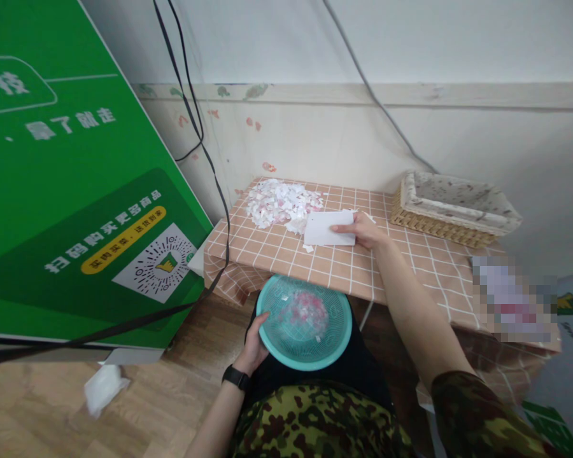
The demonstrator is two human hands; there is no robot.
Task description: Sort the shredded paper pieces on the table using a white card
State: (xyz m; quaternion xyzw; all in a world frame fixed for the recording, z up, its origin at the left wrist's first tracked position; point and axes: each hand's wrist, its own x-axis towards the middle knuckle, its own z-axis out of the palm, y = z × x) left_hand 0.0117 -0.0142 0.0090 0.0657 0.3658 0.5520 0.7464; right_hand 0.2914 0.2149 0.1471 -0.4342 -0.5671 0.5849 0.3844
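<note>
My left hand (254,346) grips the rim of a round turquoise plastic colander (338,346) on its left side, thumb over the edge. The colander rests on my lap, below the table's front edge, with small pink and white scraps (308,310) inside. On the tabletop my right hand (367,230) is closed on the right end of a white card (325,230), thumb on top. The card's left edge meets a heap of torn white and pinkish paper scraps (281,202). One small scrap (308,249) lies just in front of the card.
A wicker basket (451,232) with a patterned cloth liner stands at the table's back right. The table (420,280) has a brown checked cloth. A green sign panel (76,191) and a black cable (222,191) are at the left. A white bag (104,388) lies on the floor.
</note>
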